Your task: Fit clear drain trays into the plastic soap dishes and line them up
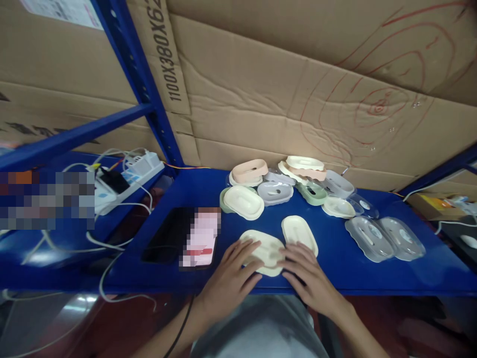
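A cream oval soap dish point(265, 251) lies at the front of the blue table, between my two hands. My left hand point(235, 273) grips its left side, fingers over the rim and thumb at the near edge. From the other side my right hand point(307, 273) holds the right rim with its fingertips; its outer fingers overlap the near end of a second cream oval piece point(298, 231). That piece lies flat just behind and to the right of the dish. The palms and the undersides of my fingers are hidden.
Behind sit stacked soap dishes in peach point(250, 170), grey point(276, 192), green point(313, 193) and cream point(244, 202). Clear plastic cases point(402, 237) lie at right. A lit phone point(203, 236) and a black flat object point(167, 236) lie left, near a power strip point(143, 169) with cables.
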The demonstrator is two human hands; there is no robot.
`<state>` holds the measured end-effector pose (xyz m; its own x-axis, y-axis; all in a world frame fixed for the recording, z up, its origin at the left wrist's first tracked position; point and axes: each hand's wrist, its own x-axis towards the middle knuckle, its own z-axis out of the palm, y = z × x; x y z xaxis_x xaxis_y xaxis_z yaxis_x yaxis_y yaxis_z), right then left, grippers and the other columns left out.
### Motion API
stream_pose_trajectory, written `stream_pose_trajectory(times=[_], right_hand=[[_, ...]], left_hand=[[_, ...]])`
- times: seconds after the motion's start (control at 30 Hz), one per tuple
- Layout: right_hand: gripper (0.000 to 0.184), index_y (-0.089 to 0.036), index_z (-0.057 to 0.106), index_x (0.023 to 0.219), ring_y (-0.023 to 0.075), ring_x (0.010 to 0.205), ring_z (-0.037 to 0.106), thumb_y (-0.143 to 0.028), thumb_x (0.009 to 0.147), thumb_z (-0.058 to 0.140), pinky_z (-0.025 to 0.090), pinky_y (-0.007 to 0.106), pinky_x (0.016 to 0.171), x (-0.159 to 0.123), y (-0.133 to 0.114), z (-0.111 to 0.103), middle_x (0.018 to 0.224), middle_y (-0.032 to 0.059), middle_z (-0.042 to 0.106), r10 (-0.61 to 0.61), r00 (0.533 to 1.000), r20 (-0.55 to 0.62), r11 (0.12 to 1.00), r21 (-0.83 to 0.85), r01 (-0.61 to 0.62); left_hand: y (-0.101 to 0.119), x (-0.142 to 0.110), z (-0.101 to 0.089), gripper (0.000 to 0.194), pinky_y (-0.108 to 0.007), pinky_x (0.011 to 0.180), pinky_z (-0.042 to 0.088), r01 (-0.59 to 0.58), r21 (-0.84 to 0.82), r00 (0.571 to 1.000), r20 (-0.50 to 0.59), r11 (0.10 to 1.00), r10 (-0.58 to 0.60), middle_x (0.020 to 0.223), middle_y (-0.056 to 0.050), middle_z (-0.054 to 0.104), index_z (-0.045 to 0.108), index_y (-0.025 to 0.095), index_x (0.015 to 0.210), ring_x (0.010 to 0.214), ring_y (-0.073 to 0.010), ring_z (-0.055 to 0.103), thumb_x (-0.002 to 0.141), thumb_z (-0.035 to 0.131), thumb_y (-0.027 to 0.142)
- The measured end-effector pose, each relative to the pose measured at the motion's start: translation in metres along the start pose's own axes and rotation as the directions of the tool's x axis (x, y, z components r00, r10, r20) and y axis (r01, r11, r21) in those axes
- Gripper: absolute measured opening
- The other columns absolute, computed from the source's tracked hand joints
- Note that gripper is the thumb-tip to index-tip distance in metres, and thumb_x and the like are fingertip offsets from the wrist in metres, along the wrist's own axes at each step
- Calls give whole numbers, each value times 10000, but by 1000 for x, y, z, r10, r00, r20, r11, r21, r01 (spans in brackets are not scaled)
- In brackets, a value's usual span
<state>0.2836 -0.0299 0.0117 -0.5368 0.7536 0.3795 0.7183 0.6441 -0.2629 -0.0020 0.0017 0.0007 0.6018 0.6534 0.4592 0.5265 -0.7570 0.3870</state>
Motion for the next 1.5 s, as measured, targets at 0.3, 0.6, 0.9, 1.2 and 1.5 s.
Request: stream_pose_trajectory(times=[0.3, 0.6, 0.9, 1.2, 1.5], right_hand=[[489, -293, 586, 1512, 285, 1482, 560, -136, 1064, 468, 414, 655, 1236, 7, 74, -27, 1550, 91, 630, 135, 989, -56, 969, -199, -144], [428, -129, 632, 1447, 361, 1297, 671, -293, 1129, 396, 518, 630, 1134, 129, 80, 1, 1392, 170, 708, -22, 1000, 15, 953, -303, 26], [353, -218, 665, 1409, 276, 1152, 722, -344, 1098, 557, 607, 458, 986, 80, 39, -31, 1304, 129, 741, 76, 997, -6, 986, -145, -76], [419, -171, 588, 1510, 254, 1380, 628, -209, 1097, 526, 502, 483, 1171, 50, -39, 1, 1451, 123, 700, -124, 990, 60, 985, -111, 130], [552, -229, 531, 1577, 206, 1402, 624, -79, 1047, 496, 526, 416, 1185, 33, -37, 0, 1506, 53, 673, -159, 974, 159, 987, -12, 163]], left_hand=[[5, 1, 2, 209, -549, 1154, 455, 46, -17, 998, -45, 999, -47, 1384, -68, 729, 715, 278, 1194, 1273, -281, 682, 1008, 658, 205], [3, 1, -2, 358, -498, 1154, 499, 65, -44, 997, -25, 997, -66, 1401, -85, 712, 680, 267, 1278, 1340, -270, 652, 957, 605, 128], [-2, -8, 9, 784, -514, 1182, 536, 241, -65, 970, -11, 968, -243, 1693, -111, 439, 389, 340, 1624, 1487, -318, 539, 947, 763, 213], [-4, -5, 11, 753, -555, 1173, 547, 186, -18, 980, -61, 982, -187, 1697, -135, 430, 489, 319, 1582, 1491, -356, 525, 915, 835, 279], [-6, -8, 16, 499, -519, 1153, 579, 105, 43, 990, -98, 994, -100, 1647, -123, 513, 563, 293, 1515, 1497, -336, 541, 1031, 682, 304]])
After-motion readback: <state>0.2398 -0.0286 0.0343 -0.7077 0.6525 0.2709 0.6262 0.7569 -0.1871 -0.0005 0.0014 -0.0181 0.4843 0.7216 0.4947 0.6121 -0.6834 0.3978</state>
